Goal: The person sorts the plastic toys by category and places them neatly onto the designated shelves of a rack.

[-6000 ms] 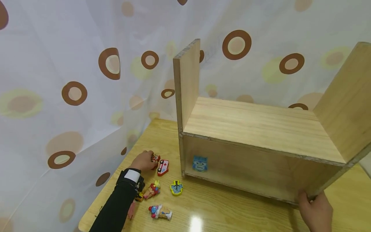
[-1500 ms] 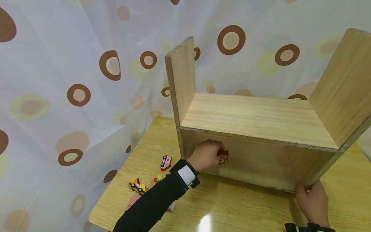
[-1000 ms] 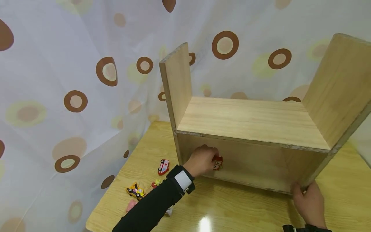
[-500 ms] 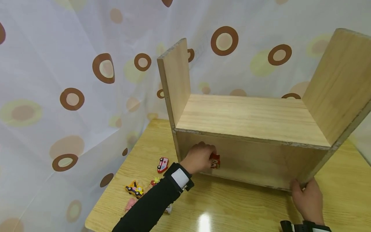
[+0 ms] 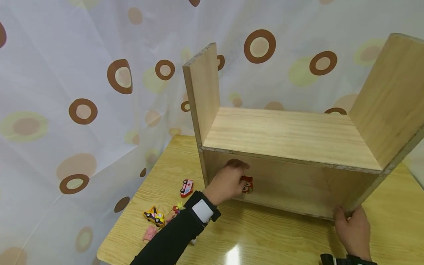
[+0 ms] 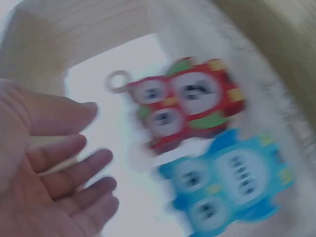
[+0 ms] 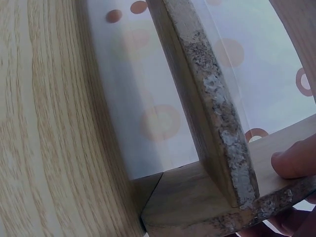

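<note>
Fingers (image 6: 79, 171) parted and empty, the left hand (image 5: 225, 183) is inside the shelf (image 5: 291, 138), near the red owl (image 6: 197, 95) and blue owl (image 6: 240, 178); the right hand (image 5: 353, 229) grips the shelf's lower right corner; an ambulance (image 5: 187, 188) lies left of the shelf.

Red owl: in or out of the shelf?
In: head view shows the red owl inside the lower compartment of the shelf.
</note>
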`<action>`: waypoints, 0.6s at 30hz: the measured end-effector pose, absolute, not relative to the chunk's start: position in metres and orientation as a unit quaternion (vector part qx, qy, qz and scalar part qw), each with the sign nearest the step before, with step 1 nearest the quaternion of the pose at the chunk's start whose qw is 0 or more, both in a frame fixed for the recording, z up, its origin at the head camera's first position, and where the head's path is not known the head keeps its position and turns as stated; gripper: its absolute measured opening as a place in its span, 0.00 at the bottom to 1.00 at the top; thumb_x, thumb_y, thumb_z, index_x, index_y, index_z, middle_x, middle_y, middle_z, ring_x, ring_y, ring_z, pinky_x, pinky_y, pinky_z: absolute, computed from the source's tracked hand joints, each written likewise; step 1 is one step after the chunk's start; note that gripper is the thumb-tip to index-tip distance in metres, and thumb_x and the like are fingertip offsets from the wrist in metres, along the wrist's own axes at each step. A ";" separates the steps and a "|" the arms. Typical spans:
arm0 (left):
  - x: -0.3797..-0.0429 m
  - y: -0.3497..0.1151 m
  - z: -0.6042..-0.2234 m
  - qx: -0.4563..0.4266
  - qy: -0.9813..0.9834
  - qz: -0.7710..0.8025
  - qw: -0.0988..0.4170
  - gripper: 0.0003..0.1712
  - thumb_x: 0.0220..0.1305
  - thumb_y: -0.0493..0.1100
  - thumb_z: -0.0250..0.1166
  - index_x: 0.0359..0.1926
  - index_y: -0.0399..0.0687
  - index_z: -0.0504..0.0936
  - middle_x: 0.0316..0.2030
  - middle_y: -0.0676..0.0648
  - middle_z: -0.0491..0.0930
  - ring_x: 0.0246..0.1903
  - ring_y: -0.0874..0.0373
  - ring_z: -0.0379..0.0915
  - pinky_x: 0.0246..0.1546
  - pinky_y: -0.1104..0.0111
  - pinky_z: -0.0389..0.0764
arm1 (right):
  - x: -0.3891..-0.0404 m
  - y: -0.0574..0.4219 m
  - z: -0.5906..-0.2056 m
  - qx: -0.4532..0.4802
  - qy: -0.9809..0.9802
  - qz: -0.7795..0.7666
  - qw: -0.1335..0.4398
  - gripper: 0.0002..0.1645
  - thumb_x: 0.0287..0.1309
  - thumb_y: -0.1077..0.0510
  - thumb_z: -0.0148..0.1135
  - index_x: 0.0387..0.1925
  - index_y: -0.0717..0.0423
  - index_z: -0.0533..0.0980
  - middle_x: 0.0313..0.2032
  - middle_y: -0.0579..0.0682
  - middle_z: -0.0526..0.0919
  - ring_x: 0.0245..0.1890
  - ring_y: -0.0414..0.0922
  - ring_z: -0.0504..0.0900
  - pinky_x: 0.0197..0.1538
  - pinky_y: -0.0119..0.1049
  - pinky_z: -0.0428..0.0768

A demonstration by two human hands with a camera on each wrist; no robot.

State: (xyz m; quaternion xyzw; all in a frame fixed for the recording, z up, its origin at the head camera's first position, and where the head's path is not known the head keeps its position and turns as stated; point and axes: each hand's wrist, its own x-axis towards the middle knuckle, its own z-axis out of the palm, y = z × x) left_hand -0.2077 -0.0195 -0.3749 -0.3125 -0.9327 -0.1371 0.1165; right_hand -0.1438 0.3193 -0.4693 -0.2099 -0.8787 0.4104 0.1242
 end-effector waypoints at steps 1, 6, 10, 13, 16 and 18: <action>-0.204 -0.023 -0.371 -0.323 -0.925 -0.152 0.132 0.21 0.65 0.37 0.63 0.59 0.43 0.79 0.56 0.45 0.81 0.57 0.53 0.77 0.55 0.66 0.80 | -0.143 0.319 -0.470 -0.209 -0.880 0.408 0.127 0.32 0.71 0.54 0.45 0.66 0.74 0.59 0.58 0.73 0.69 0.54 0.65 0.71 0.43 0.44 0.67; -0.179 -0.053 -0.344 -0.369 -0.868 -0.254 0.216 0.14 0.66 0.38 0.65 0.51 0.43 0.82 0.47 0.47 0.85 0.49 0.56 0.81 0.50 0.67 0.82 | -0.141 0.320 -0.472 -0.200 -0.882 0.392 0.168 0.26 0.67 0.57 0.49 0.58 0.74 0.65 0.49 0.72 0.73 0.45 0.63 0.72 0.37 0.37 0.65; -0.168 -0.091 -0.329 -0.355 -0.842 -0.311 0.261 0.09 0.65 0.38 0.66 0.46 0.44 0.84 0.43 0.48 0.86 0.46 0.57 0.81 0.49 0.65 0.81 | -0.141 0.320 -0.474 -0.193 -0.883 0.382 0.192 0.24 0.65 0.59 0.50 0.55 0.74 0.67 0.45 0.72 0.74 0.42 0.63 0.72 0.35 0.35 0.64; -0.169 -0.121 -0.328 -0.299 -0.851 -0.331 0.276 0.09 0.65 0.38 0.65 0.45 0.44 0.85 0.42 0.47 0.86 0.44 0.55 0.82 0.47 0.61 0.82 | -0.142 0.320 -0.474 -0.196 -0.884 0.380 0.189 0.24 0.66 0.58 0.50 0.55 0.74 0.66 0.46 0.72 0.74 0.41 0.62 0.72 0.34 0.34 0.63; -0.172 -0.149 -0.334 -0.231 -0.868 -0.346 0.270 0.09 0.66 0.38 0.65 0.45 0.43 0.85 0.42 0.46 0.87 0.43 0.53 0.82 0.46 0.57 0.83 | -0.141 0.320 -0.475 -0.198 -0.884 0.381 0.181 0.25 0.66 0.58 0.50 0.57 0.74 0.66 0.46 0.71 0.74 0.42 0.61 0.72 0.34 0.33 0.63; -0.173 -0.164 -0.341 -0.193 -0.881 -0.347 0.258 0.09 0.66 0.39 0.65 0.46 0.43 0.85 0.42 0.45 0.87 0.43 0.52 0.82 0.46 0.55 0.83 | -0.141 0.320 -0.475 -0.200 -0.885 0.384 0.172 0.26 0.67 0.57 0.49 0.58 0.74 0.66 0.48 0.71 0.74 0.43 0.62 0.72 0.34 0.34 0.63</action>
